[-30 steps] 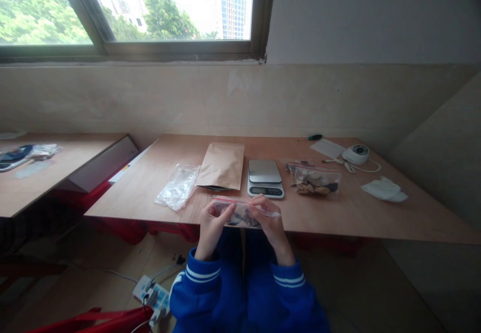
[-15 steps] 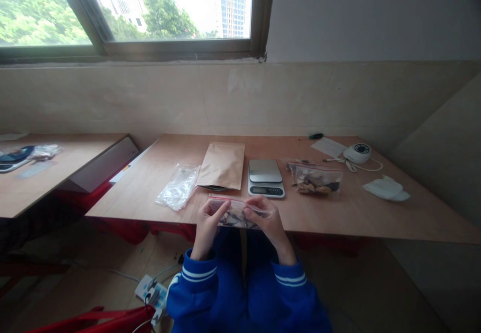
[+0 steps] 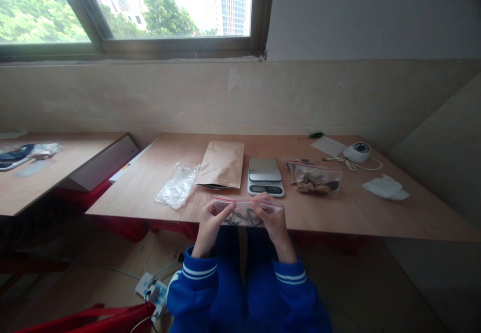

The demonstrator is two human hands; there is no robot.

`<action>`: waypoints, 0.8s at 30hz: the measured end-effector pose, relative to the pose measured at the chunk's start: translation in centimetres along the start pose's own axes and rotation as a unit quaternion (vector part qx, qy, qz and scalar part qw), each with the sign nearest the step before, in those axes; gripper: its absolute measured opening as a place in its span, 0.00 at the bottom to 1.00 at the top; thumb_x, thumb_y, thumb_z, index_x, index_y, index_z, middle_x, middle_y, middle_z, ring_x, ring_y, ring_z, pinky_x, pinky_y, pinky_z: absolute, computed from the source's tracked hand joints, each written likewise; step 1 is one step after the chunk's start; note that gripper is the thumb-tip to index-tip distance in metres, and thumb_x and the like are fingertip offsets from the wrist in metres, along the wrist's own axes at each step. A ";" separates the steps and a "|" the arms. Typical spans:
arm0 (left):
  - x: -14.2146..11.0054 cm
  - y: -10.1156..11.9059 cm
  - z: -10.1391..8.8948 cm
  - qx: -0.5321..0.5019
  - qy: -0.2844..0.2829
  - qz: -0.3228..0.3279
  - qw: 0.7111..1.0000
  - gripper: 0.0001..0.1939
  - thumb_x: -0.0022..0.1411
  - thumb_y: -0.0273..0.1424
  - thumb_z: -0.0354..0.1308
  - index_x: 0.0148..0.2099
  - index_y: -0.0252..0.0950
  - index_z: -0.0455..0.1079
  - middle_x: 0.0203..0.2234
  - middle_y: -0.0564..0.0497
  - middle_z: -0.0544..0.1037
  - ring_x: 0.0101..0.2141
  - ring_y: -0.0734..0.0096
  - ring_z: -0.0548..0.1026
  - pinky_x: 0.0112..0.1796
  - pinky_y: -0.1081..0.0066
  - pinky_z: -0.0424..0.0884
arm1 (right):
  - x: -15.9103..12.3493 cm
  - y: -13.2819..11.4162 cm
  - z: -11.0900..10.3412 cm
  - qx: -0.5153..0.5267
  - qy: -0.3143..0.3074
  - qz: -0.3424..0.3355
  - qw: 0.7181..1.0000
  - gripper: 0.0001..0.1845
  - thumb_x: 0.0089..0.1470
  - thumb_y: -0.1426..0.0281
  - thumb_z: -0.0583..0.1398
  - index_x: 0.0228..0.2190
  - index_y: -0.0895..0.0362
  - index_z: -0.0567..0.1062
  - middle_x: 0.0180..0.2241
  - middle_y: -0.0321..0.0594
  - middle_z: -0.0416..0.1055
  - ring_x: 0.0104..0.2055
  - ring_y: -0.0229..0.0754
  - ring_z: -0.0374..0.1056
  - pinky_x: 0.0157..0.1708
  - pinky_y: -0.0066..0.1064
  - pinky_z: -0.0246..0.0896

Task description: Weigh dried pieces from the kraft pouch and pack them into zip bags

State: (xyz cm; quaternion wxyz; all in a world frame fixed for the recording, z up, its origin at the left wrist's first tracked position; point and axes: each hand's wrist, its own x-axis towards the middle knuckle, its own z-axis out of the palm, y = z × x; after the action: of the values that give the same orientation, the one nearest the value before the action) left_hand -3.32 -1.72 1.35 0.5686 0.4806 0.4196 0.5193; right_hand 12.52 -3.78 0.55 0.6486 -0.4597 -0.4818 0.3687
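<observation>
A clear zip bag [image 3: 244, 216] with a red seal line and dark and pale dried pieces inside is held at the table's front edge. My left hand [image 3: 211, 222] pinches its top edge on the left. On the right, the thumb and fingers of my right hand [image 3: 273, 221] are closed on the same edge. Just beyond the hands stands a white kitchen scale [image 3: 265, 176] with a bare metal plate. Left of the scale lies a brown paper pouch [image 3: 222, 165], beside flat clear plastic bags [image 3: 178, 185]. Another filled zip bag [image 3: 316, 178] rests right of the scale.
At the right are a white camera [image 3: 356, 153] with its cable, a crumpled white cloth or tissue [image 3: 385, 187], a paper sheet [image 3: 328, 146] and a green-handled tool [image 3: 316, 135]. A power strip [image 3: 151, 289] lies on the floor. A second table [image 3: 86, 165] stands left.
My right hand has shifted slightly right along the bag's top edge. The bag's seal line now runs straighter and shows wider between the hands.
</observation>
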 end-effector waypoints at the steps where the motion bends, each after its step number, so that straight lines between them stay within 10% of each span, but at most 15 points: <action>1: -0.1 -0.1 0.0 -0.008 -0.007 -0.006 1.000 0.10 0.50 0.35 0.66 0.30 0.33 0.75 0.23 0.51 0.79 0.27 0.69 0.75 0.31 0.71 0.71 | 0.0 0.1 -0.1 0.010 -0.001 0.001 1.000 0.09 0.49 0.64 0.64 0.24 0.56 0.73 0.24 0.35 0.68 0.29 0.39 0.65 0.30 0.28 0.61; 9: -0.1 0.4 0.4 -0.018 -0.007 0.001 1.000 0.10 0.49 0.35 0.68 0.30 0.33 0.74 0.21 0.52 0.78 0.25 0.72 0.74 0.29 0.73 0.70 | -0.1 0.7 -0.6 0.095 -0.094 0.058 0.989 0.08 0.48 0.64 0.65 0.31 0.53 0.77 0.31 0.36 0.72 0.32 0.38 0.68 0.31 0.28 0.63; 24: -0.1 0.8 0.5 0.027 -0.006 0.012 1.000 0.12 0.48 0.37 0.67 0.30 0.32 0.75 0.23 0.50 0.80 0.27 0.67 0.77 0.30 0.70 0.73 | -0.1 0.1 0.1 0.031 -0.050 -0.023 0.998 0.07 0.51 0.65 0.63 0.25 0.54 0.74 0.30 0.36 0.71 0.35 0.40 0.67 0.37 0.32 0.63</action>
State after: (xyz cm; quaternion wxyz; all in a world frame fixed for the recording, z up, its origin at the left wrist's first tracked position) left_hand -3.02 -1.90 2.20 0.5519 0.5036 0.4244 0.5116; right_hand 12.44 -3.85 0.44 0.6456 -0.4095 -0.5125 0.3909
